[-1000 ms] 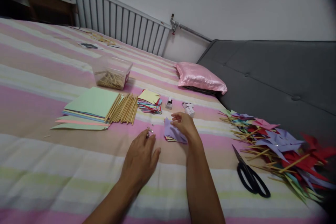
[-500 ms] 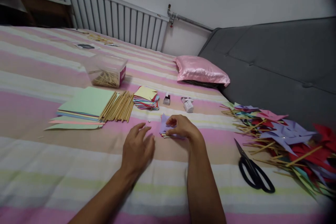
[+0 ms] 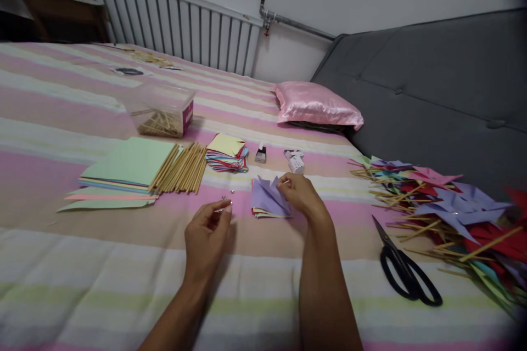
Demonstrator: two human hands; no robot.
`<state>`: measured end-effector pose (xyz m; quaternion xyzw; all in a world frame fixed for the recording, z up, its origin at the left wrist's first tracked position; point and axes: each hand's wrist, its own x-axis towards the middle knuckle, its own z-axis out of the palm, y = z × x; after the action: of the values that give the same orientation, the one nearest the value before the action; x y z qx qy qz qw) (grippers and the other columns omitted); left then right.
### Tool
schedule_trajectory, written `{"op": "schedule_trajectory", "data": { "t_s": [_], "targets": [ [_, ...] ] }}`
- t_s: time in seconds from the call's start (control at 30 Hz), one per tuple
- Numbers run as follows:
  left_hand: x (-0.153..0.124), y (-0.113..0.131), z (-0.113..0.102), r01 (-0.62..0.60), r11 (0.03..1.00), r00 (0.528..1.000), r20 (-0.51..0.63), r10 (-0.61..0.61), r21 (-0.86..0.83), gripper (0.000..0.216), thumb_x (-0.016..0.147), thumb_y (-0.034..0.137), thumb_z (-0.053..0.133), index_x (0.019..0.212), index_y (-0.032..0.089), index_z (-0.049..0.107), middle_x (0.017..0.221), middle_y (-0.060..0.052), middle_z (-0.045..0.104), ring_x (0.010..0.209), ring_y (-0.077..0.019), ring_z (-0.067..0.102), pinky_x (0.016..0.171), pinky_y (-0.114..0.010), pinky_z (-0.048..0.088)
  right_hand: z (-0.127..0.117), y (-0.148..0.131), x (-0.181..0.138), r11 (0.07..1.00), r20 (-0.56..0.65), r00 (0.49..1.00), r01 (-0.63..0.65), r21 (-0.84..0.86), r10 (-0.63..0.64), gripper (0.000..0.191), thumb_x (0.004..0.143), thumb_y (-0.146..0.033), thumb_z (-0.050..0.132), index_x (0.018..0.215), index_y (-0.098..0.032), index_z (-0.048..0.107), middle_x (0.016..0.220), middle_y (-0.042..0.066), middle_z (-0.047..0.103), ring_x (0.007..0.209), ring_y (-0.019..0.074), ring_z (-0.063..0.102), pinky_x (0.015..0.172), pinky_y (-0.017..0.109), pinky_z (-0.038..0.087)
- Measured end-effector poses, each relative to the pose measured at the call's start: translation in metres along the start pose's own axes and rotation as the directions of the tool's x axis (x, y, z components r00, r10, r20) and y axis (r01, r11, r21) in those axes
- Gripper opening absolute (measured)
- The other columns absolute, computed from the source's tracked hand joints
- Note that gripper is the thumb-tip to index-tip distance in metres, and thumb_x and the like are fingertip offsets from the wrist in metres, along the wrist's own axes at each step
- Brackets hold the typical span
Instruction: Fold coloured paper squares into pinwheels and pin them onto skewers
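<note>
My left hand (image 3: 208, 236) is closed in a pinch, with a small shiny metal pin (image 3: 230, 203) at its fingertips. Beside it on the sheet lie tiny silver pieces (image 3: 233, 192). To the right is a small stack of cut paper squares with a purple paper square (image 3: 265, 197) on top, its corners slit and lifting. My right hand (image 3: 302, 194) pinches that purple square by its upper right corner. Behind the stack stand a small opened box (image 3: 261, 153) and a white crumpled-looking packet (image 3: 295, 162).
On the left are green paper sheets (image 3: 127, 162), wooden sticks (image 3: 181, 167) and a clear plastic tub (image 3: 158, 109) of sticks. A taller paper stack (image 3: 225, 145) stands behind. Black scissors (image 3: 405, 271) and piled pinwheels (image 3: 457, 205) lie right. A pink pillow (image 3: 317, 104) rests farther back.
My left fingers have closed into a pinch near the silver pieces. My right hand has shifted right and up, lifting a corner of the purple square and uncovering more of it.
</note>
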<state>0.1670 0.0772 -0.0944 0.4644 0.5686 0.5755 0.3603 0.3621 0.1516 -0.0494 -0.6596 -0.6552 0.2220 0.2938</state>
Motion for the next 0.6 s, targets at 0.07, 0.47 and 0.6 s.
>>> {"op": "schedule_trajectory", "data": {
  "t_s": [0.07, 0.47, 0.6],
  "targets": [
    [-0.004, 0.002, 0.000, 0.034, 0.999, 0.999, 0.000, -0.034, -0.023, 0.033, 0.077, 0.041, 0.061, 0.096, 0.016, 0.067, 0.096, -0.009, 0.068, 0.077, -0.0177, 0.061, 0.070, -0.031, 0.050, -0.005, -0.001, 0.000, 1.000, -0.117, 0.993, 0.012, 0.009, -0.010, 0.014, 0.074, -0.024, 0.050, 0.072, -0.018, 0.063, 0.062, 0.002, 0.062, 0.058, 0.0149, 0.054, 0.054, 0.023, 0.035],
    [-0.003, 0.020, -0.015, 0.290, 0.916, 0.957, 0.082, -0.278, -0.279, 0.041, 0.069, 0.050, 0.067, 0.086, 0.013, 0.071, 0.071, -0.004, 0.064, 0.059, -0.0112, 0.056, 0.060, -0.024, 0.048, -0.008, -0.043, -0.017, 0.900, -0.647, 0.729, 0.410, 0.149, -0.225, 0.017, 0.081, -0.030, 0.055, 0.083, -0.017, 0.065, 0.078, 0.003, 0.067, 0.072, 0.0159, 0.062, 0.072, 0.027, 0.049],
    [-0.003, 0.014, -0.022, 0.264, 0.940, 0.959, 0.166, -0.231, -0.214, 0.041, 0.078, 0.050, 0.057, 0.094, 0.014, 0.068, 0.081, -0.008, 0.067, 0.067, -0.0148, 0.061, 0.066, -0.029, 0.052, -0.005, -0.038, -0.015, 0.923, -0.656, 0.748, 0.317, 0.219, -0.101, 0.021, 0.079, -0.033, 0.058, 0.086, -0.015, 0.066, 0.079, 0.005, 0.069, 0.071, 0.0175, 0.064, 0.068, 0.027, 0.049]
  ]
}}
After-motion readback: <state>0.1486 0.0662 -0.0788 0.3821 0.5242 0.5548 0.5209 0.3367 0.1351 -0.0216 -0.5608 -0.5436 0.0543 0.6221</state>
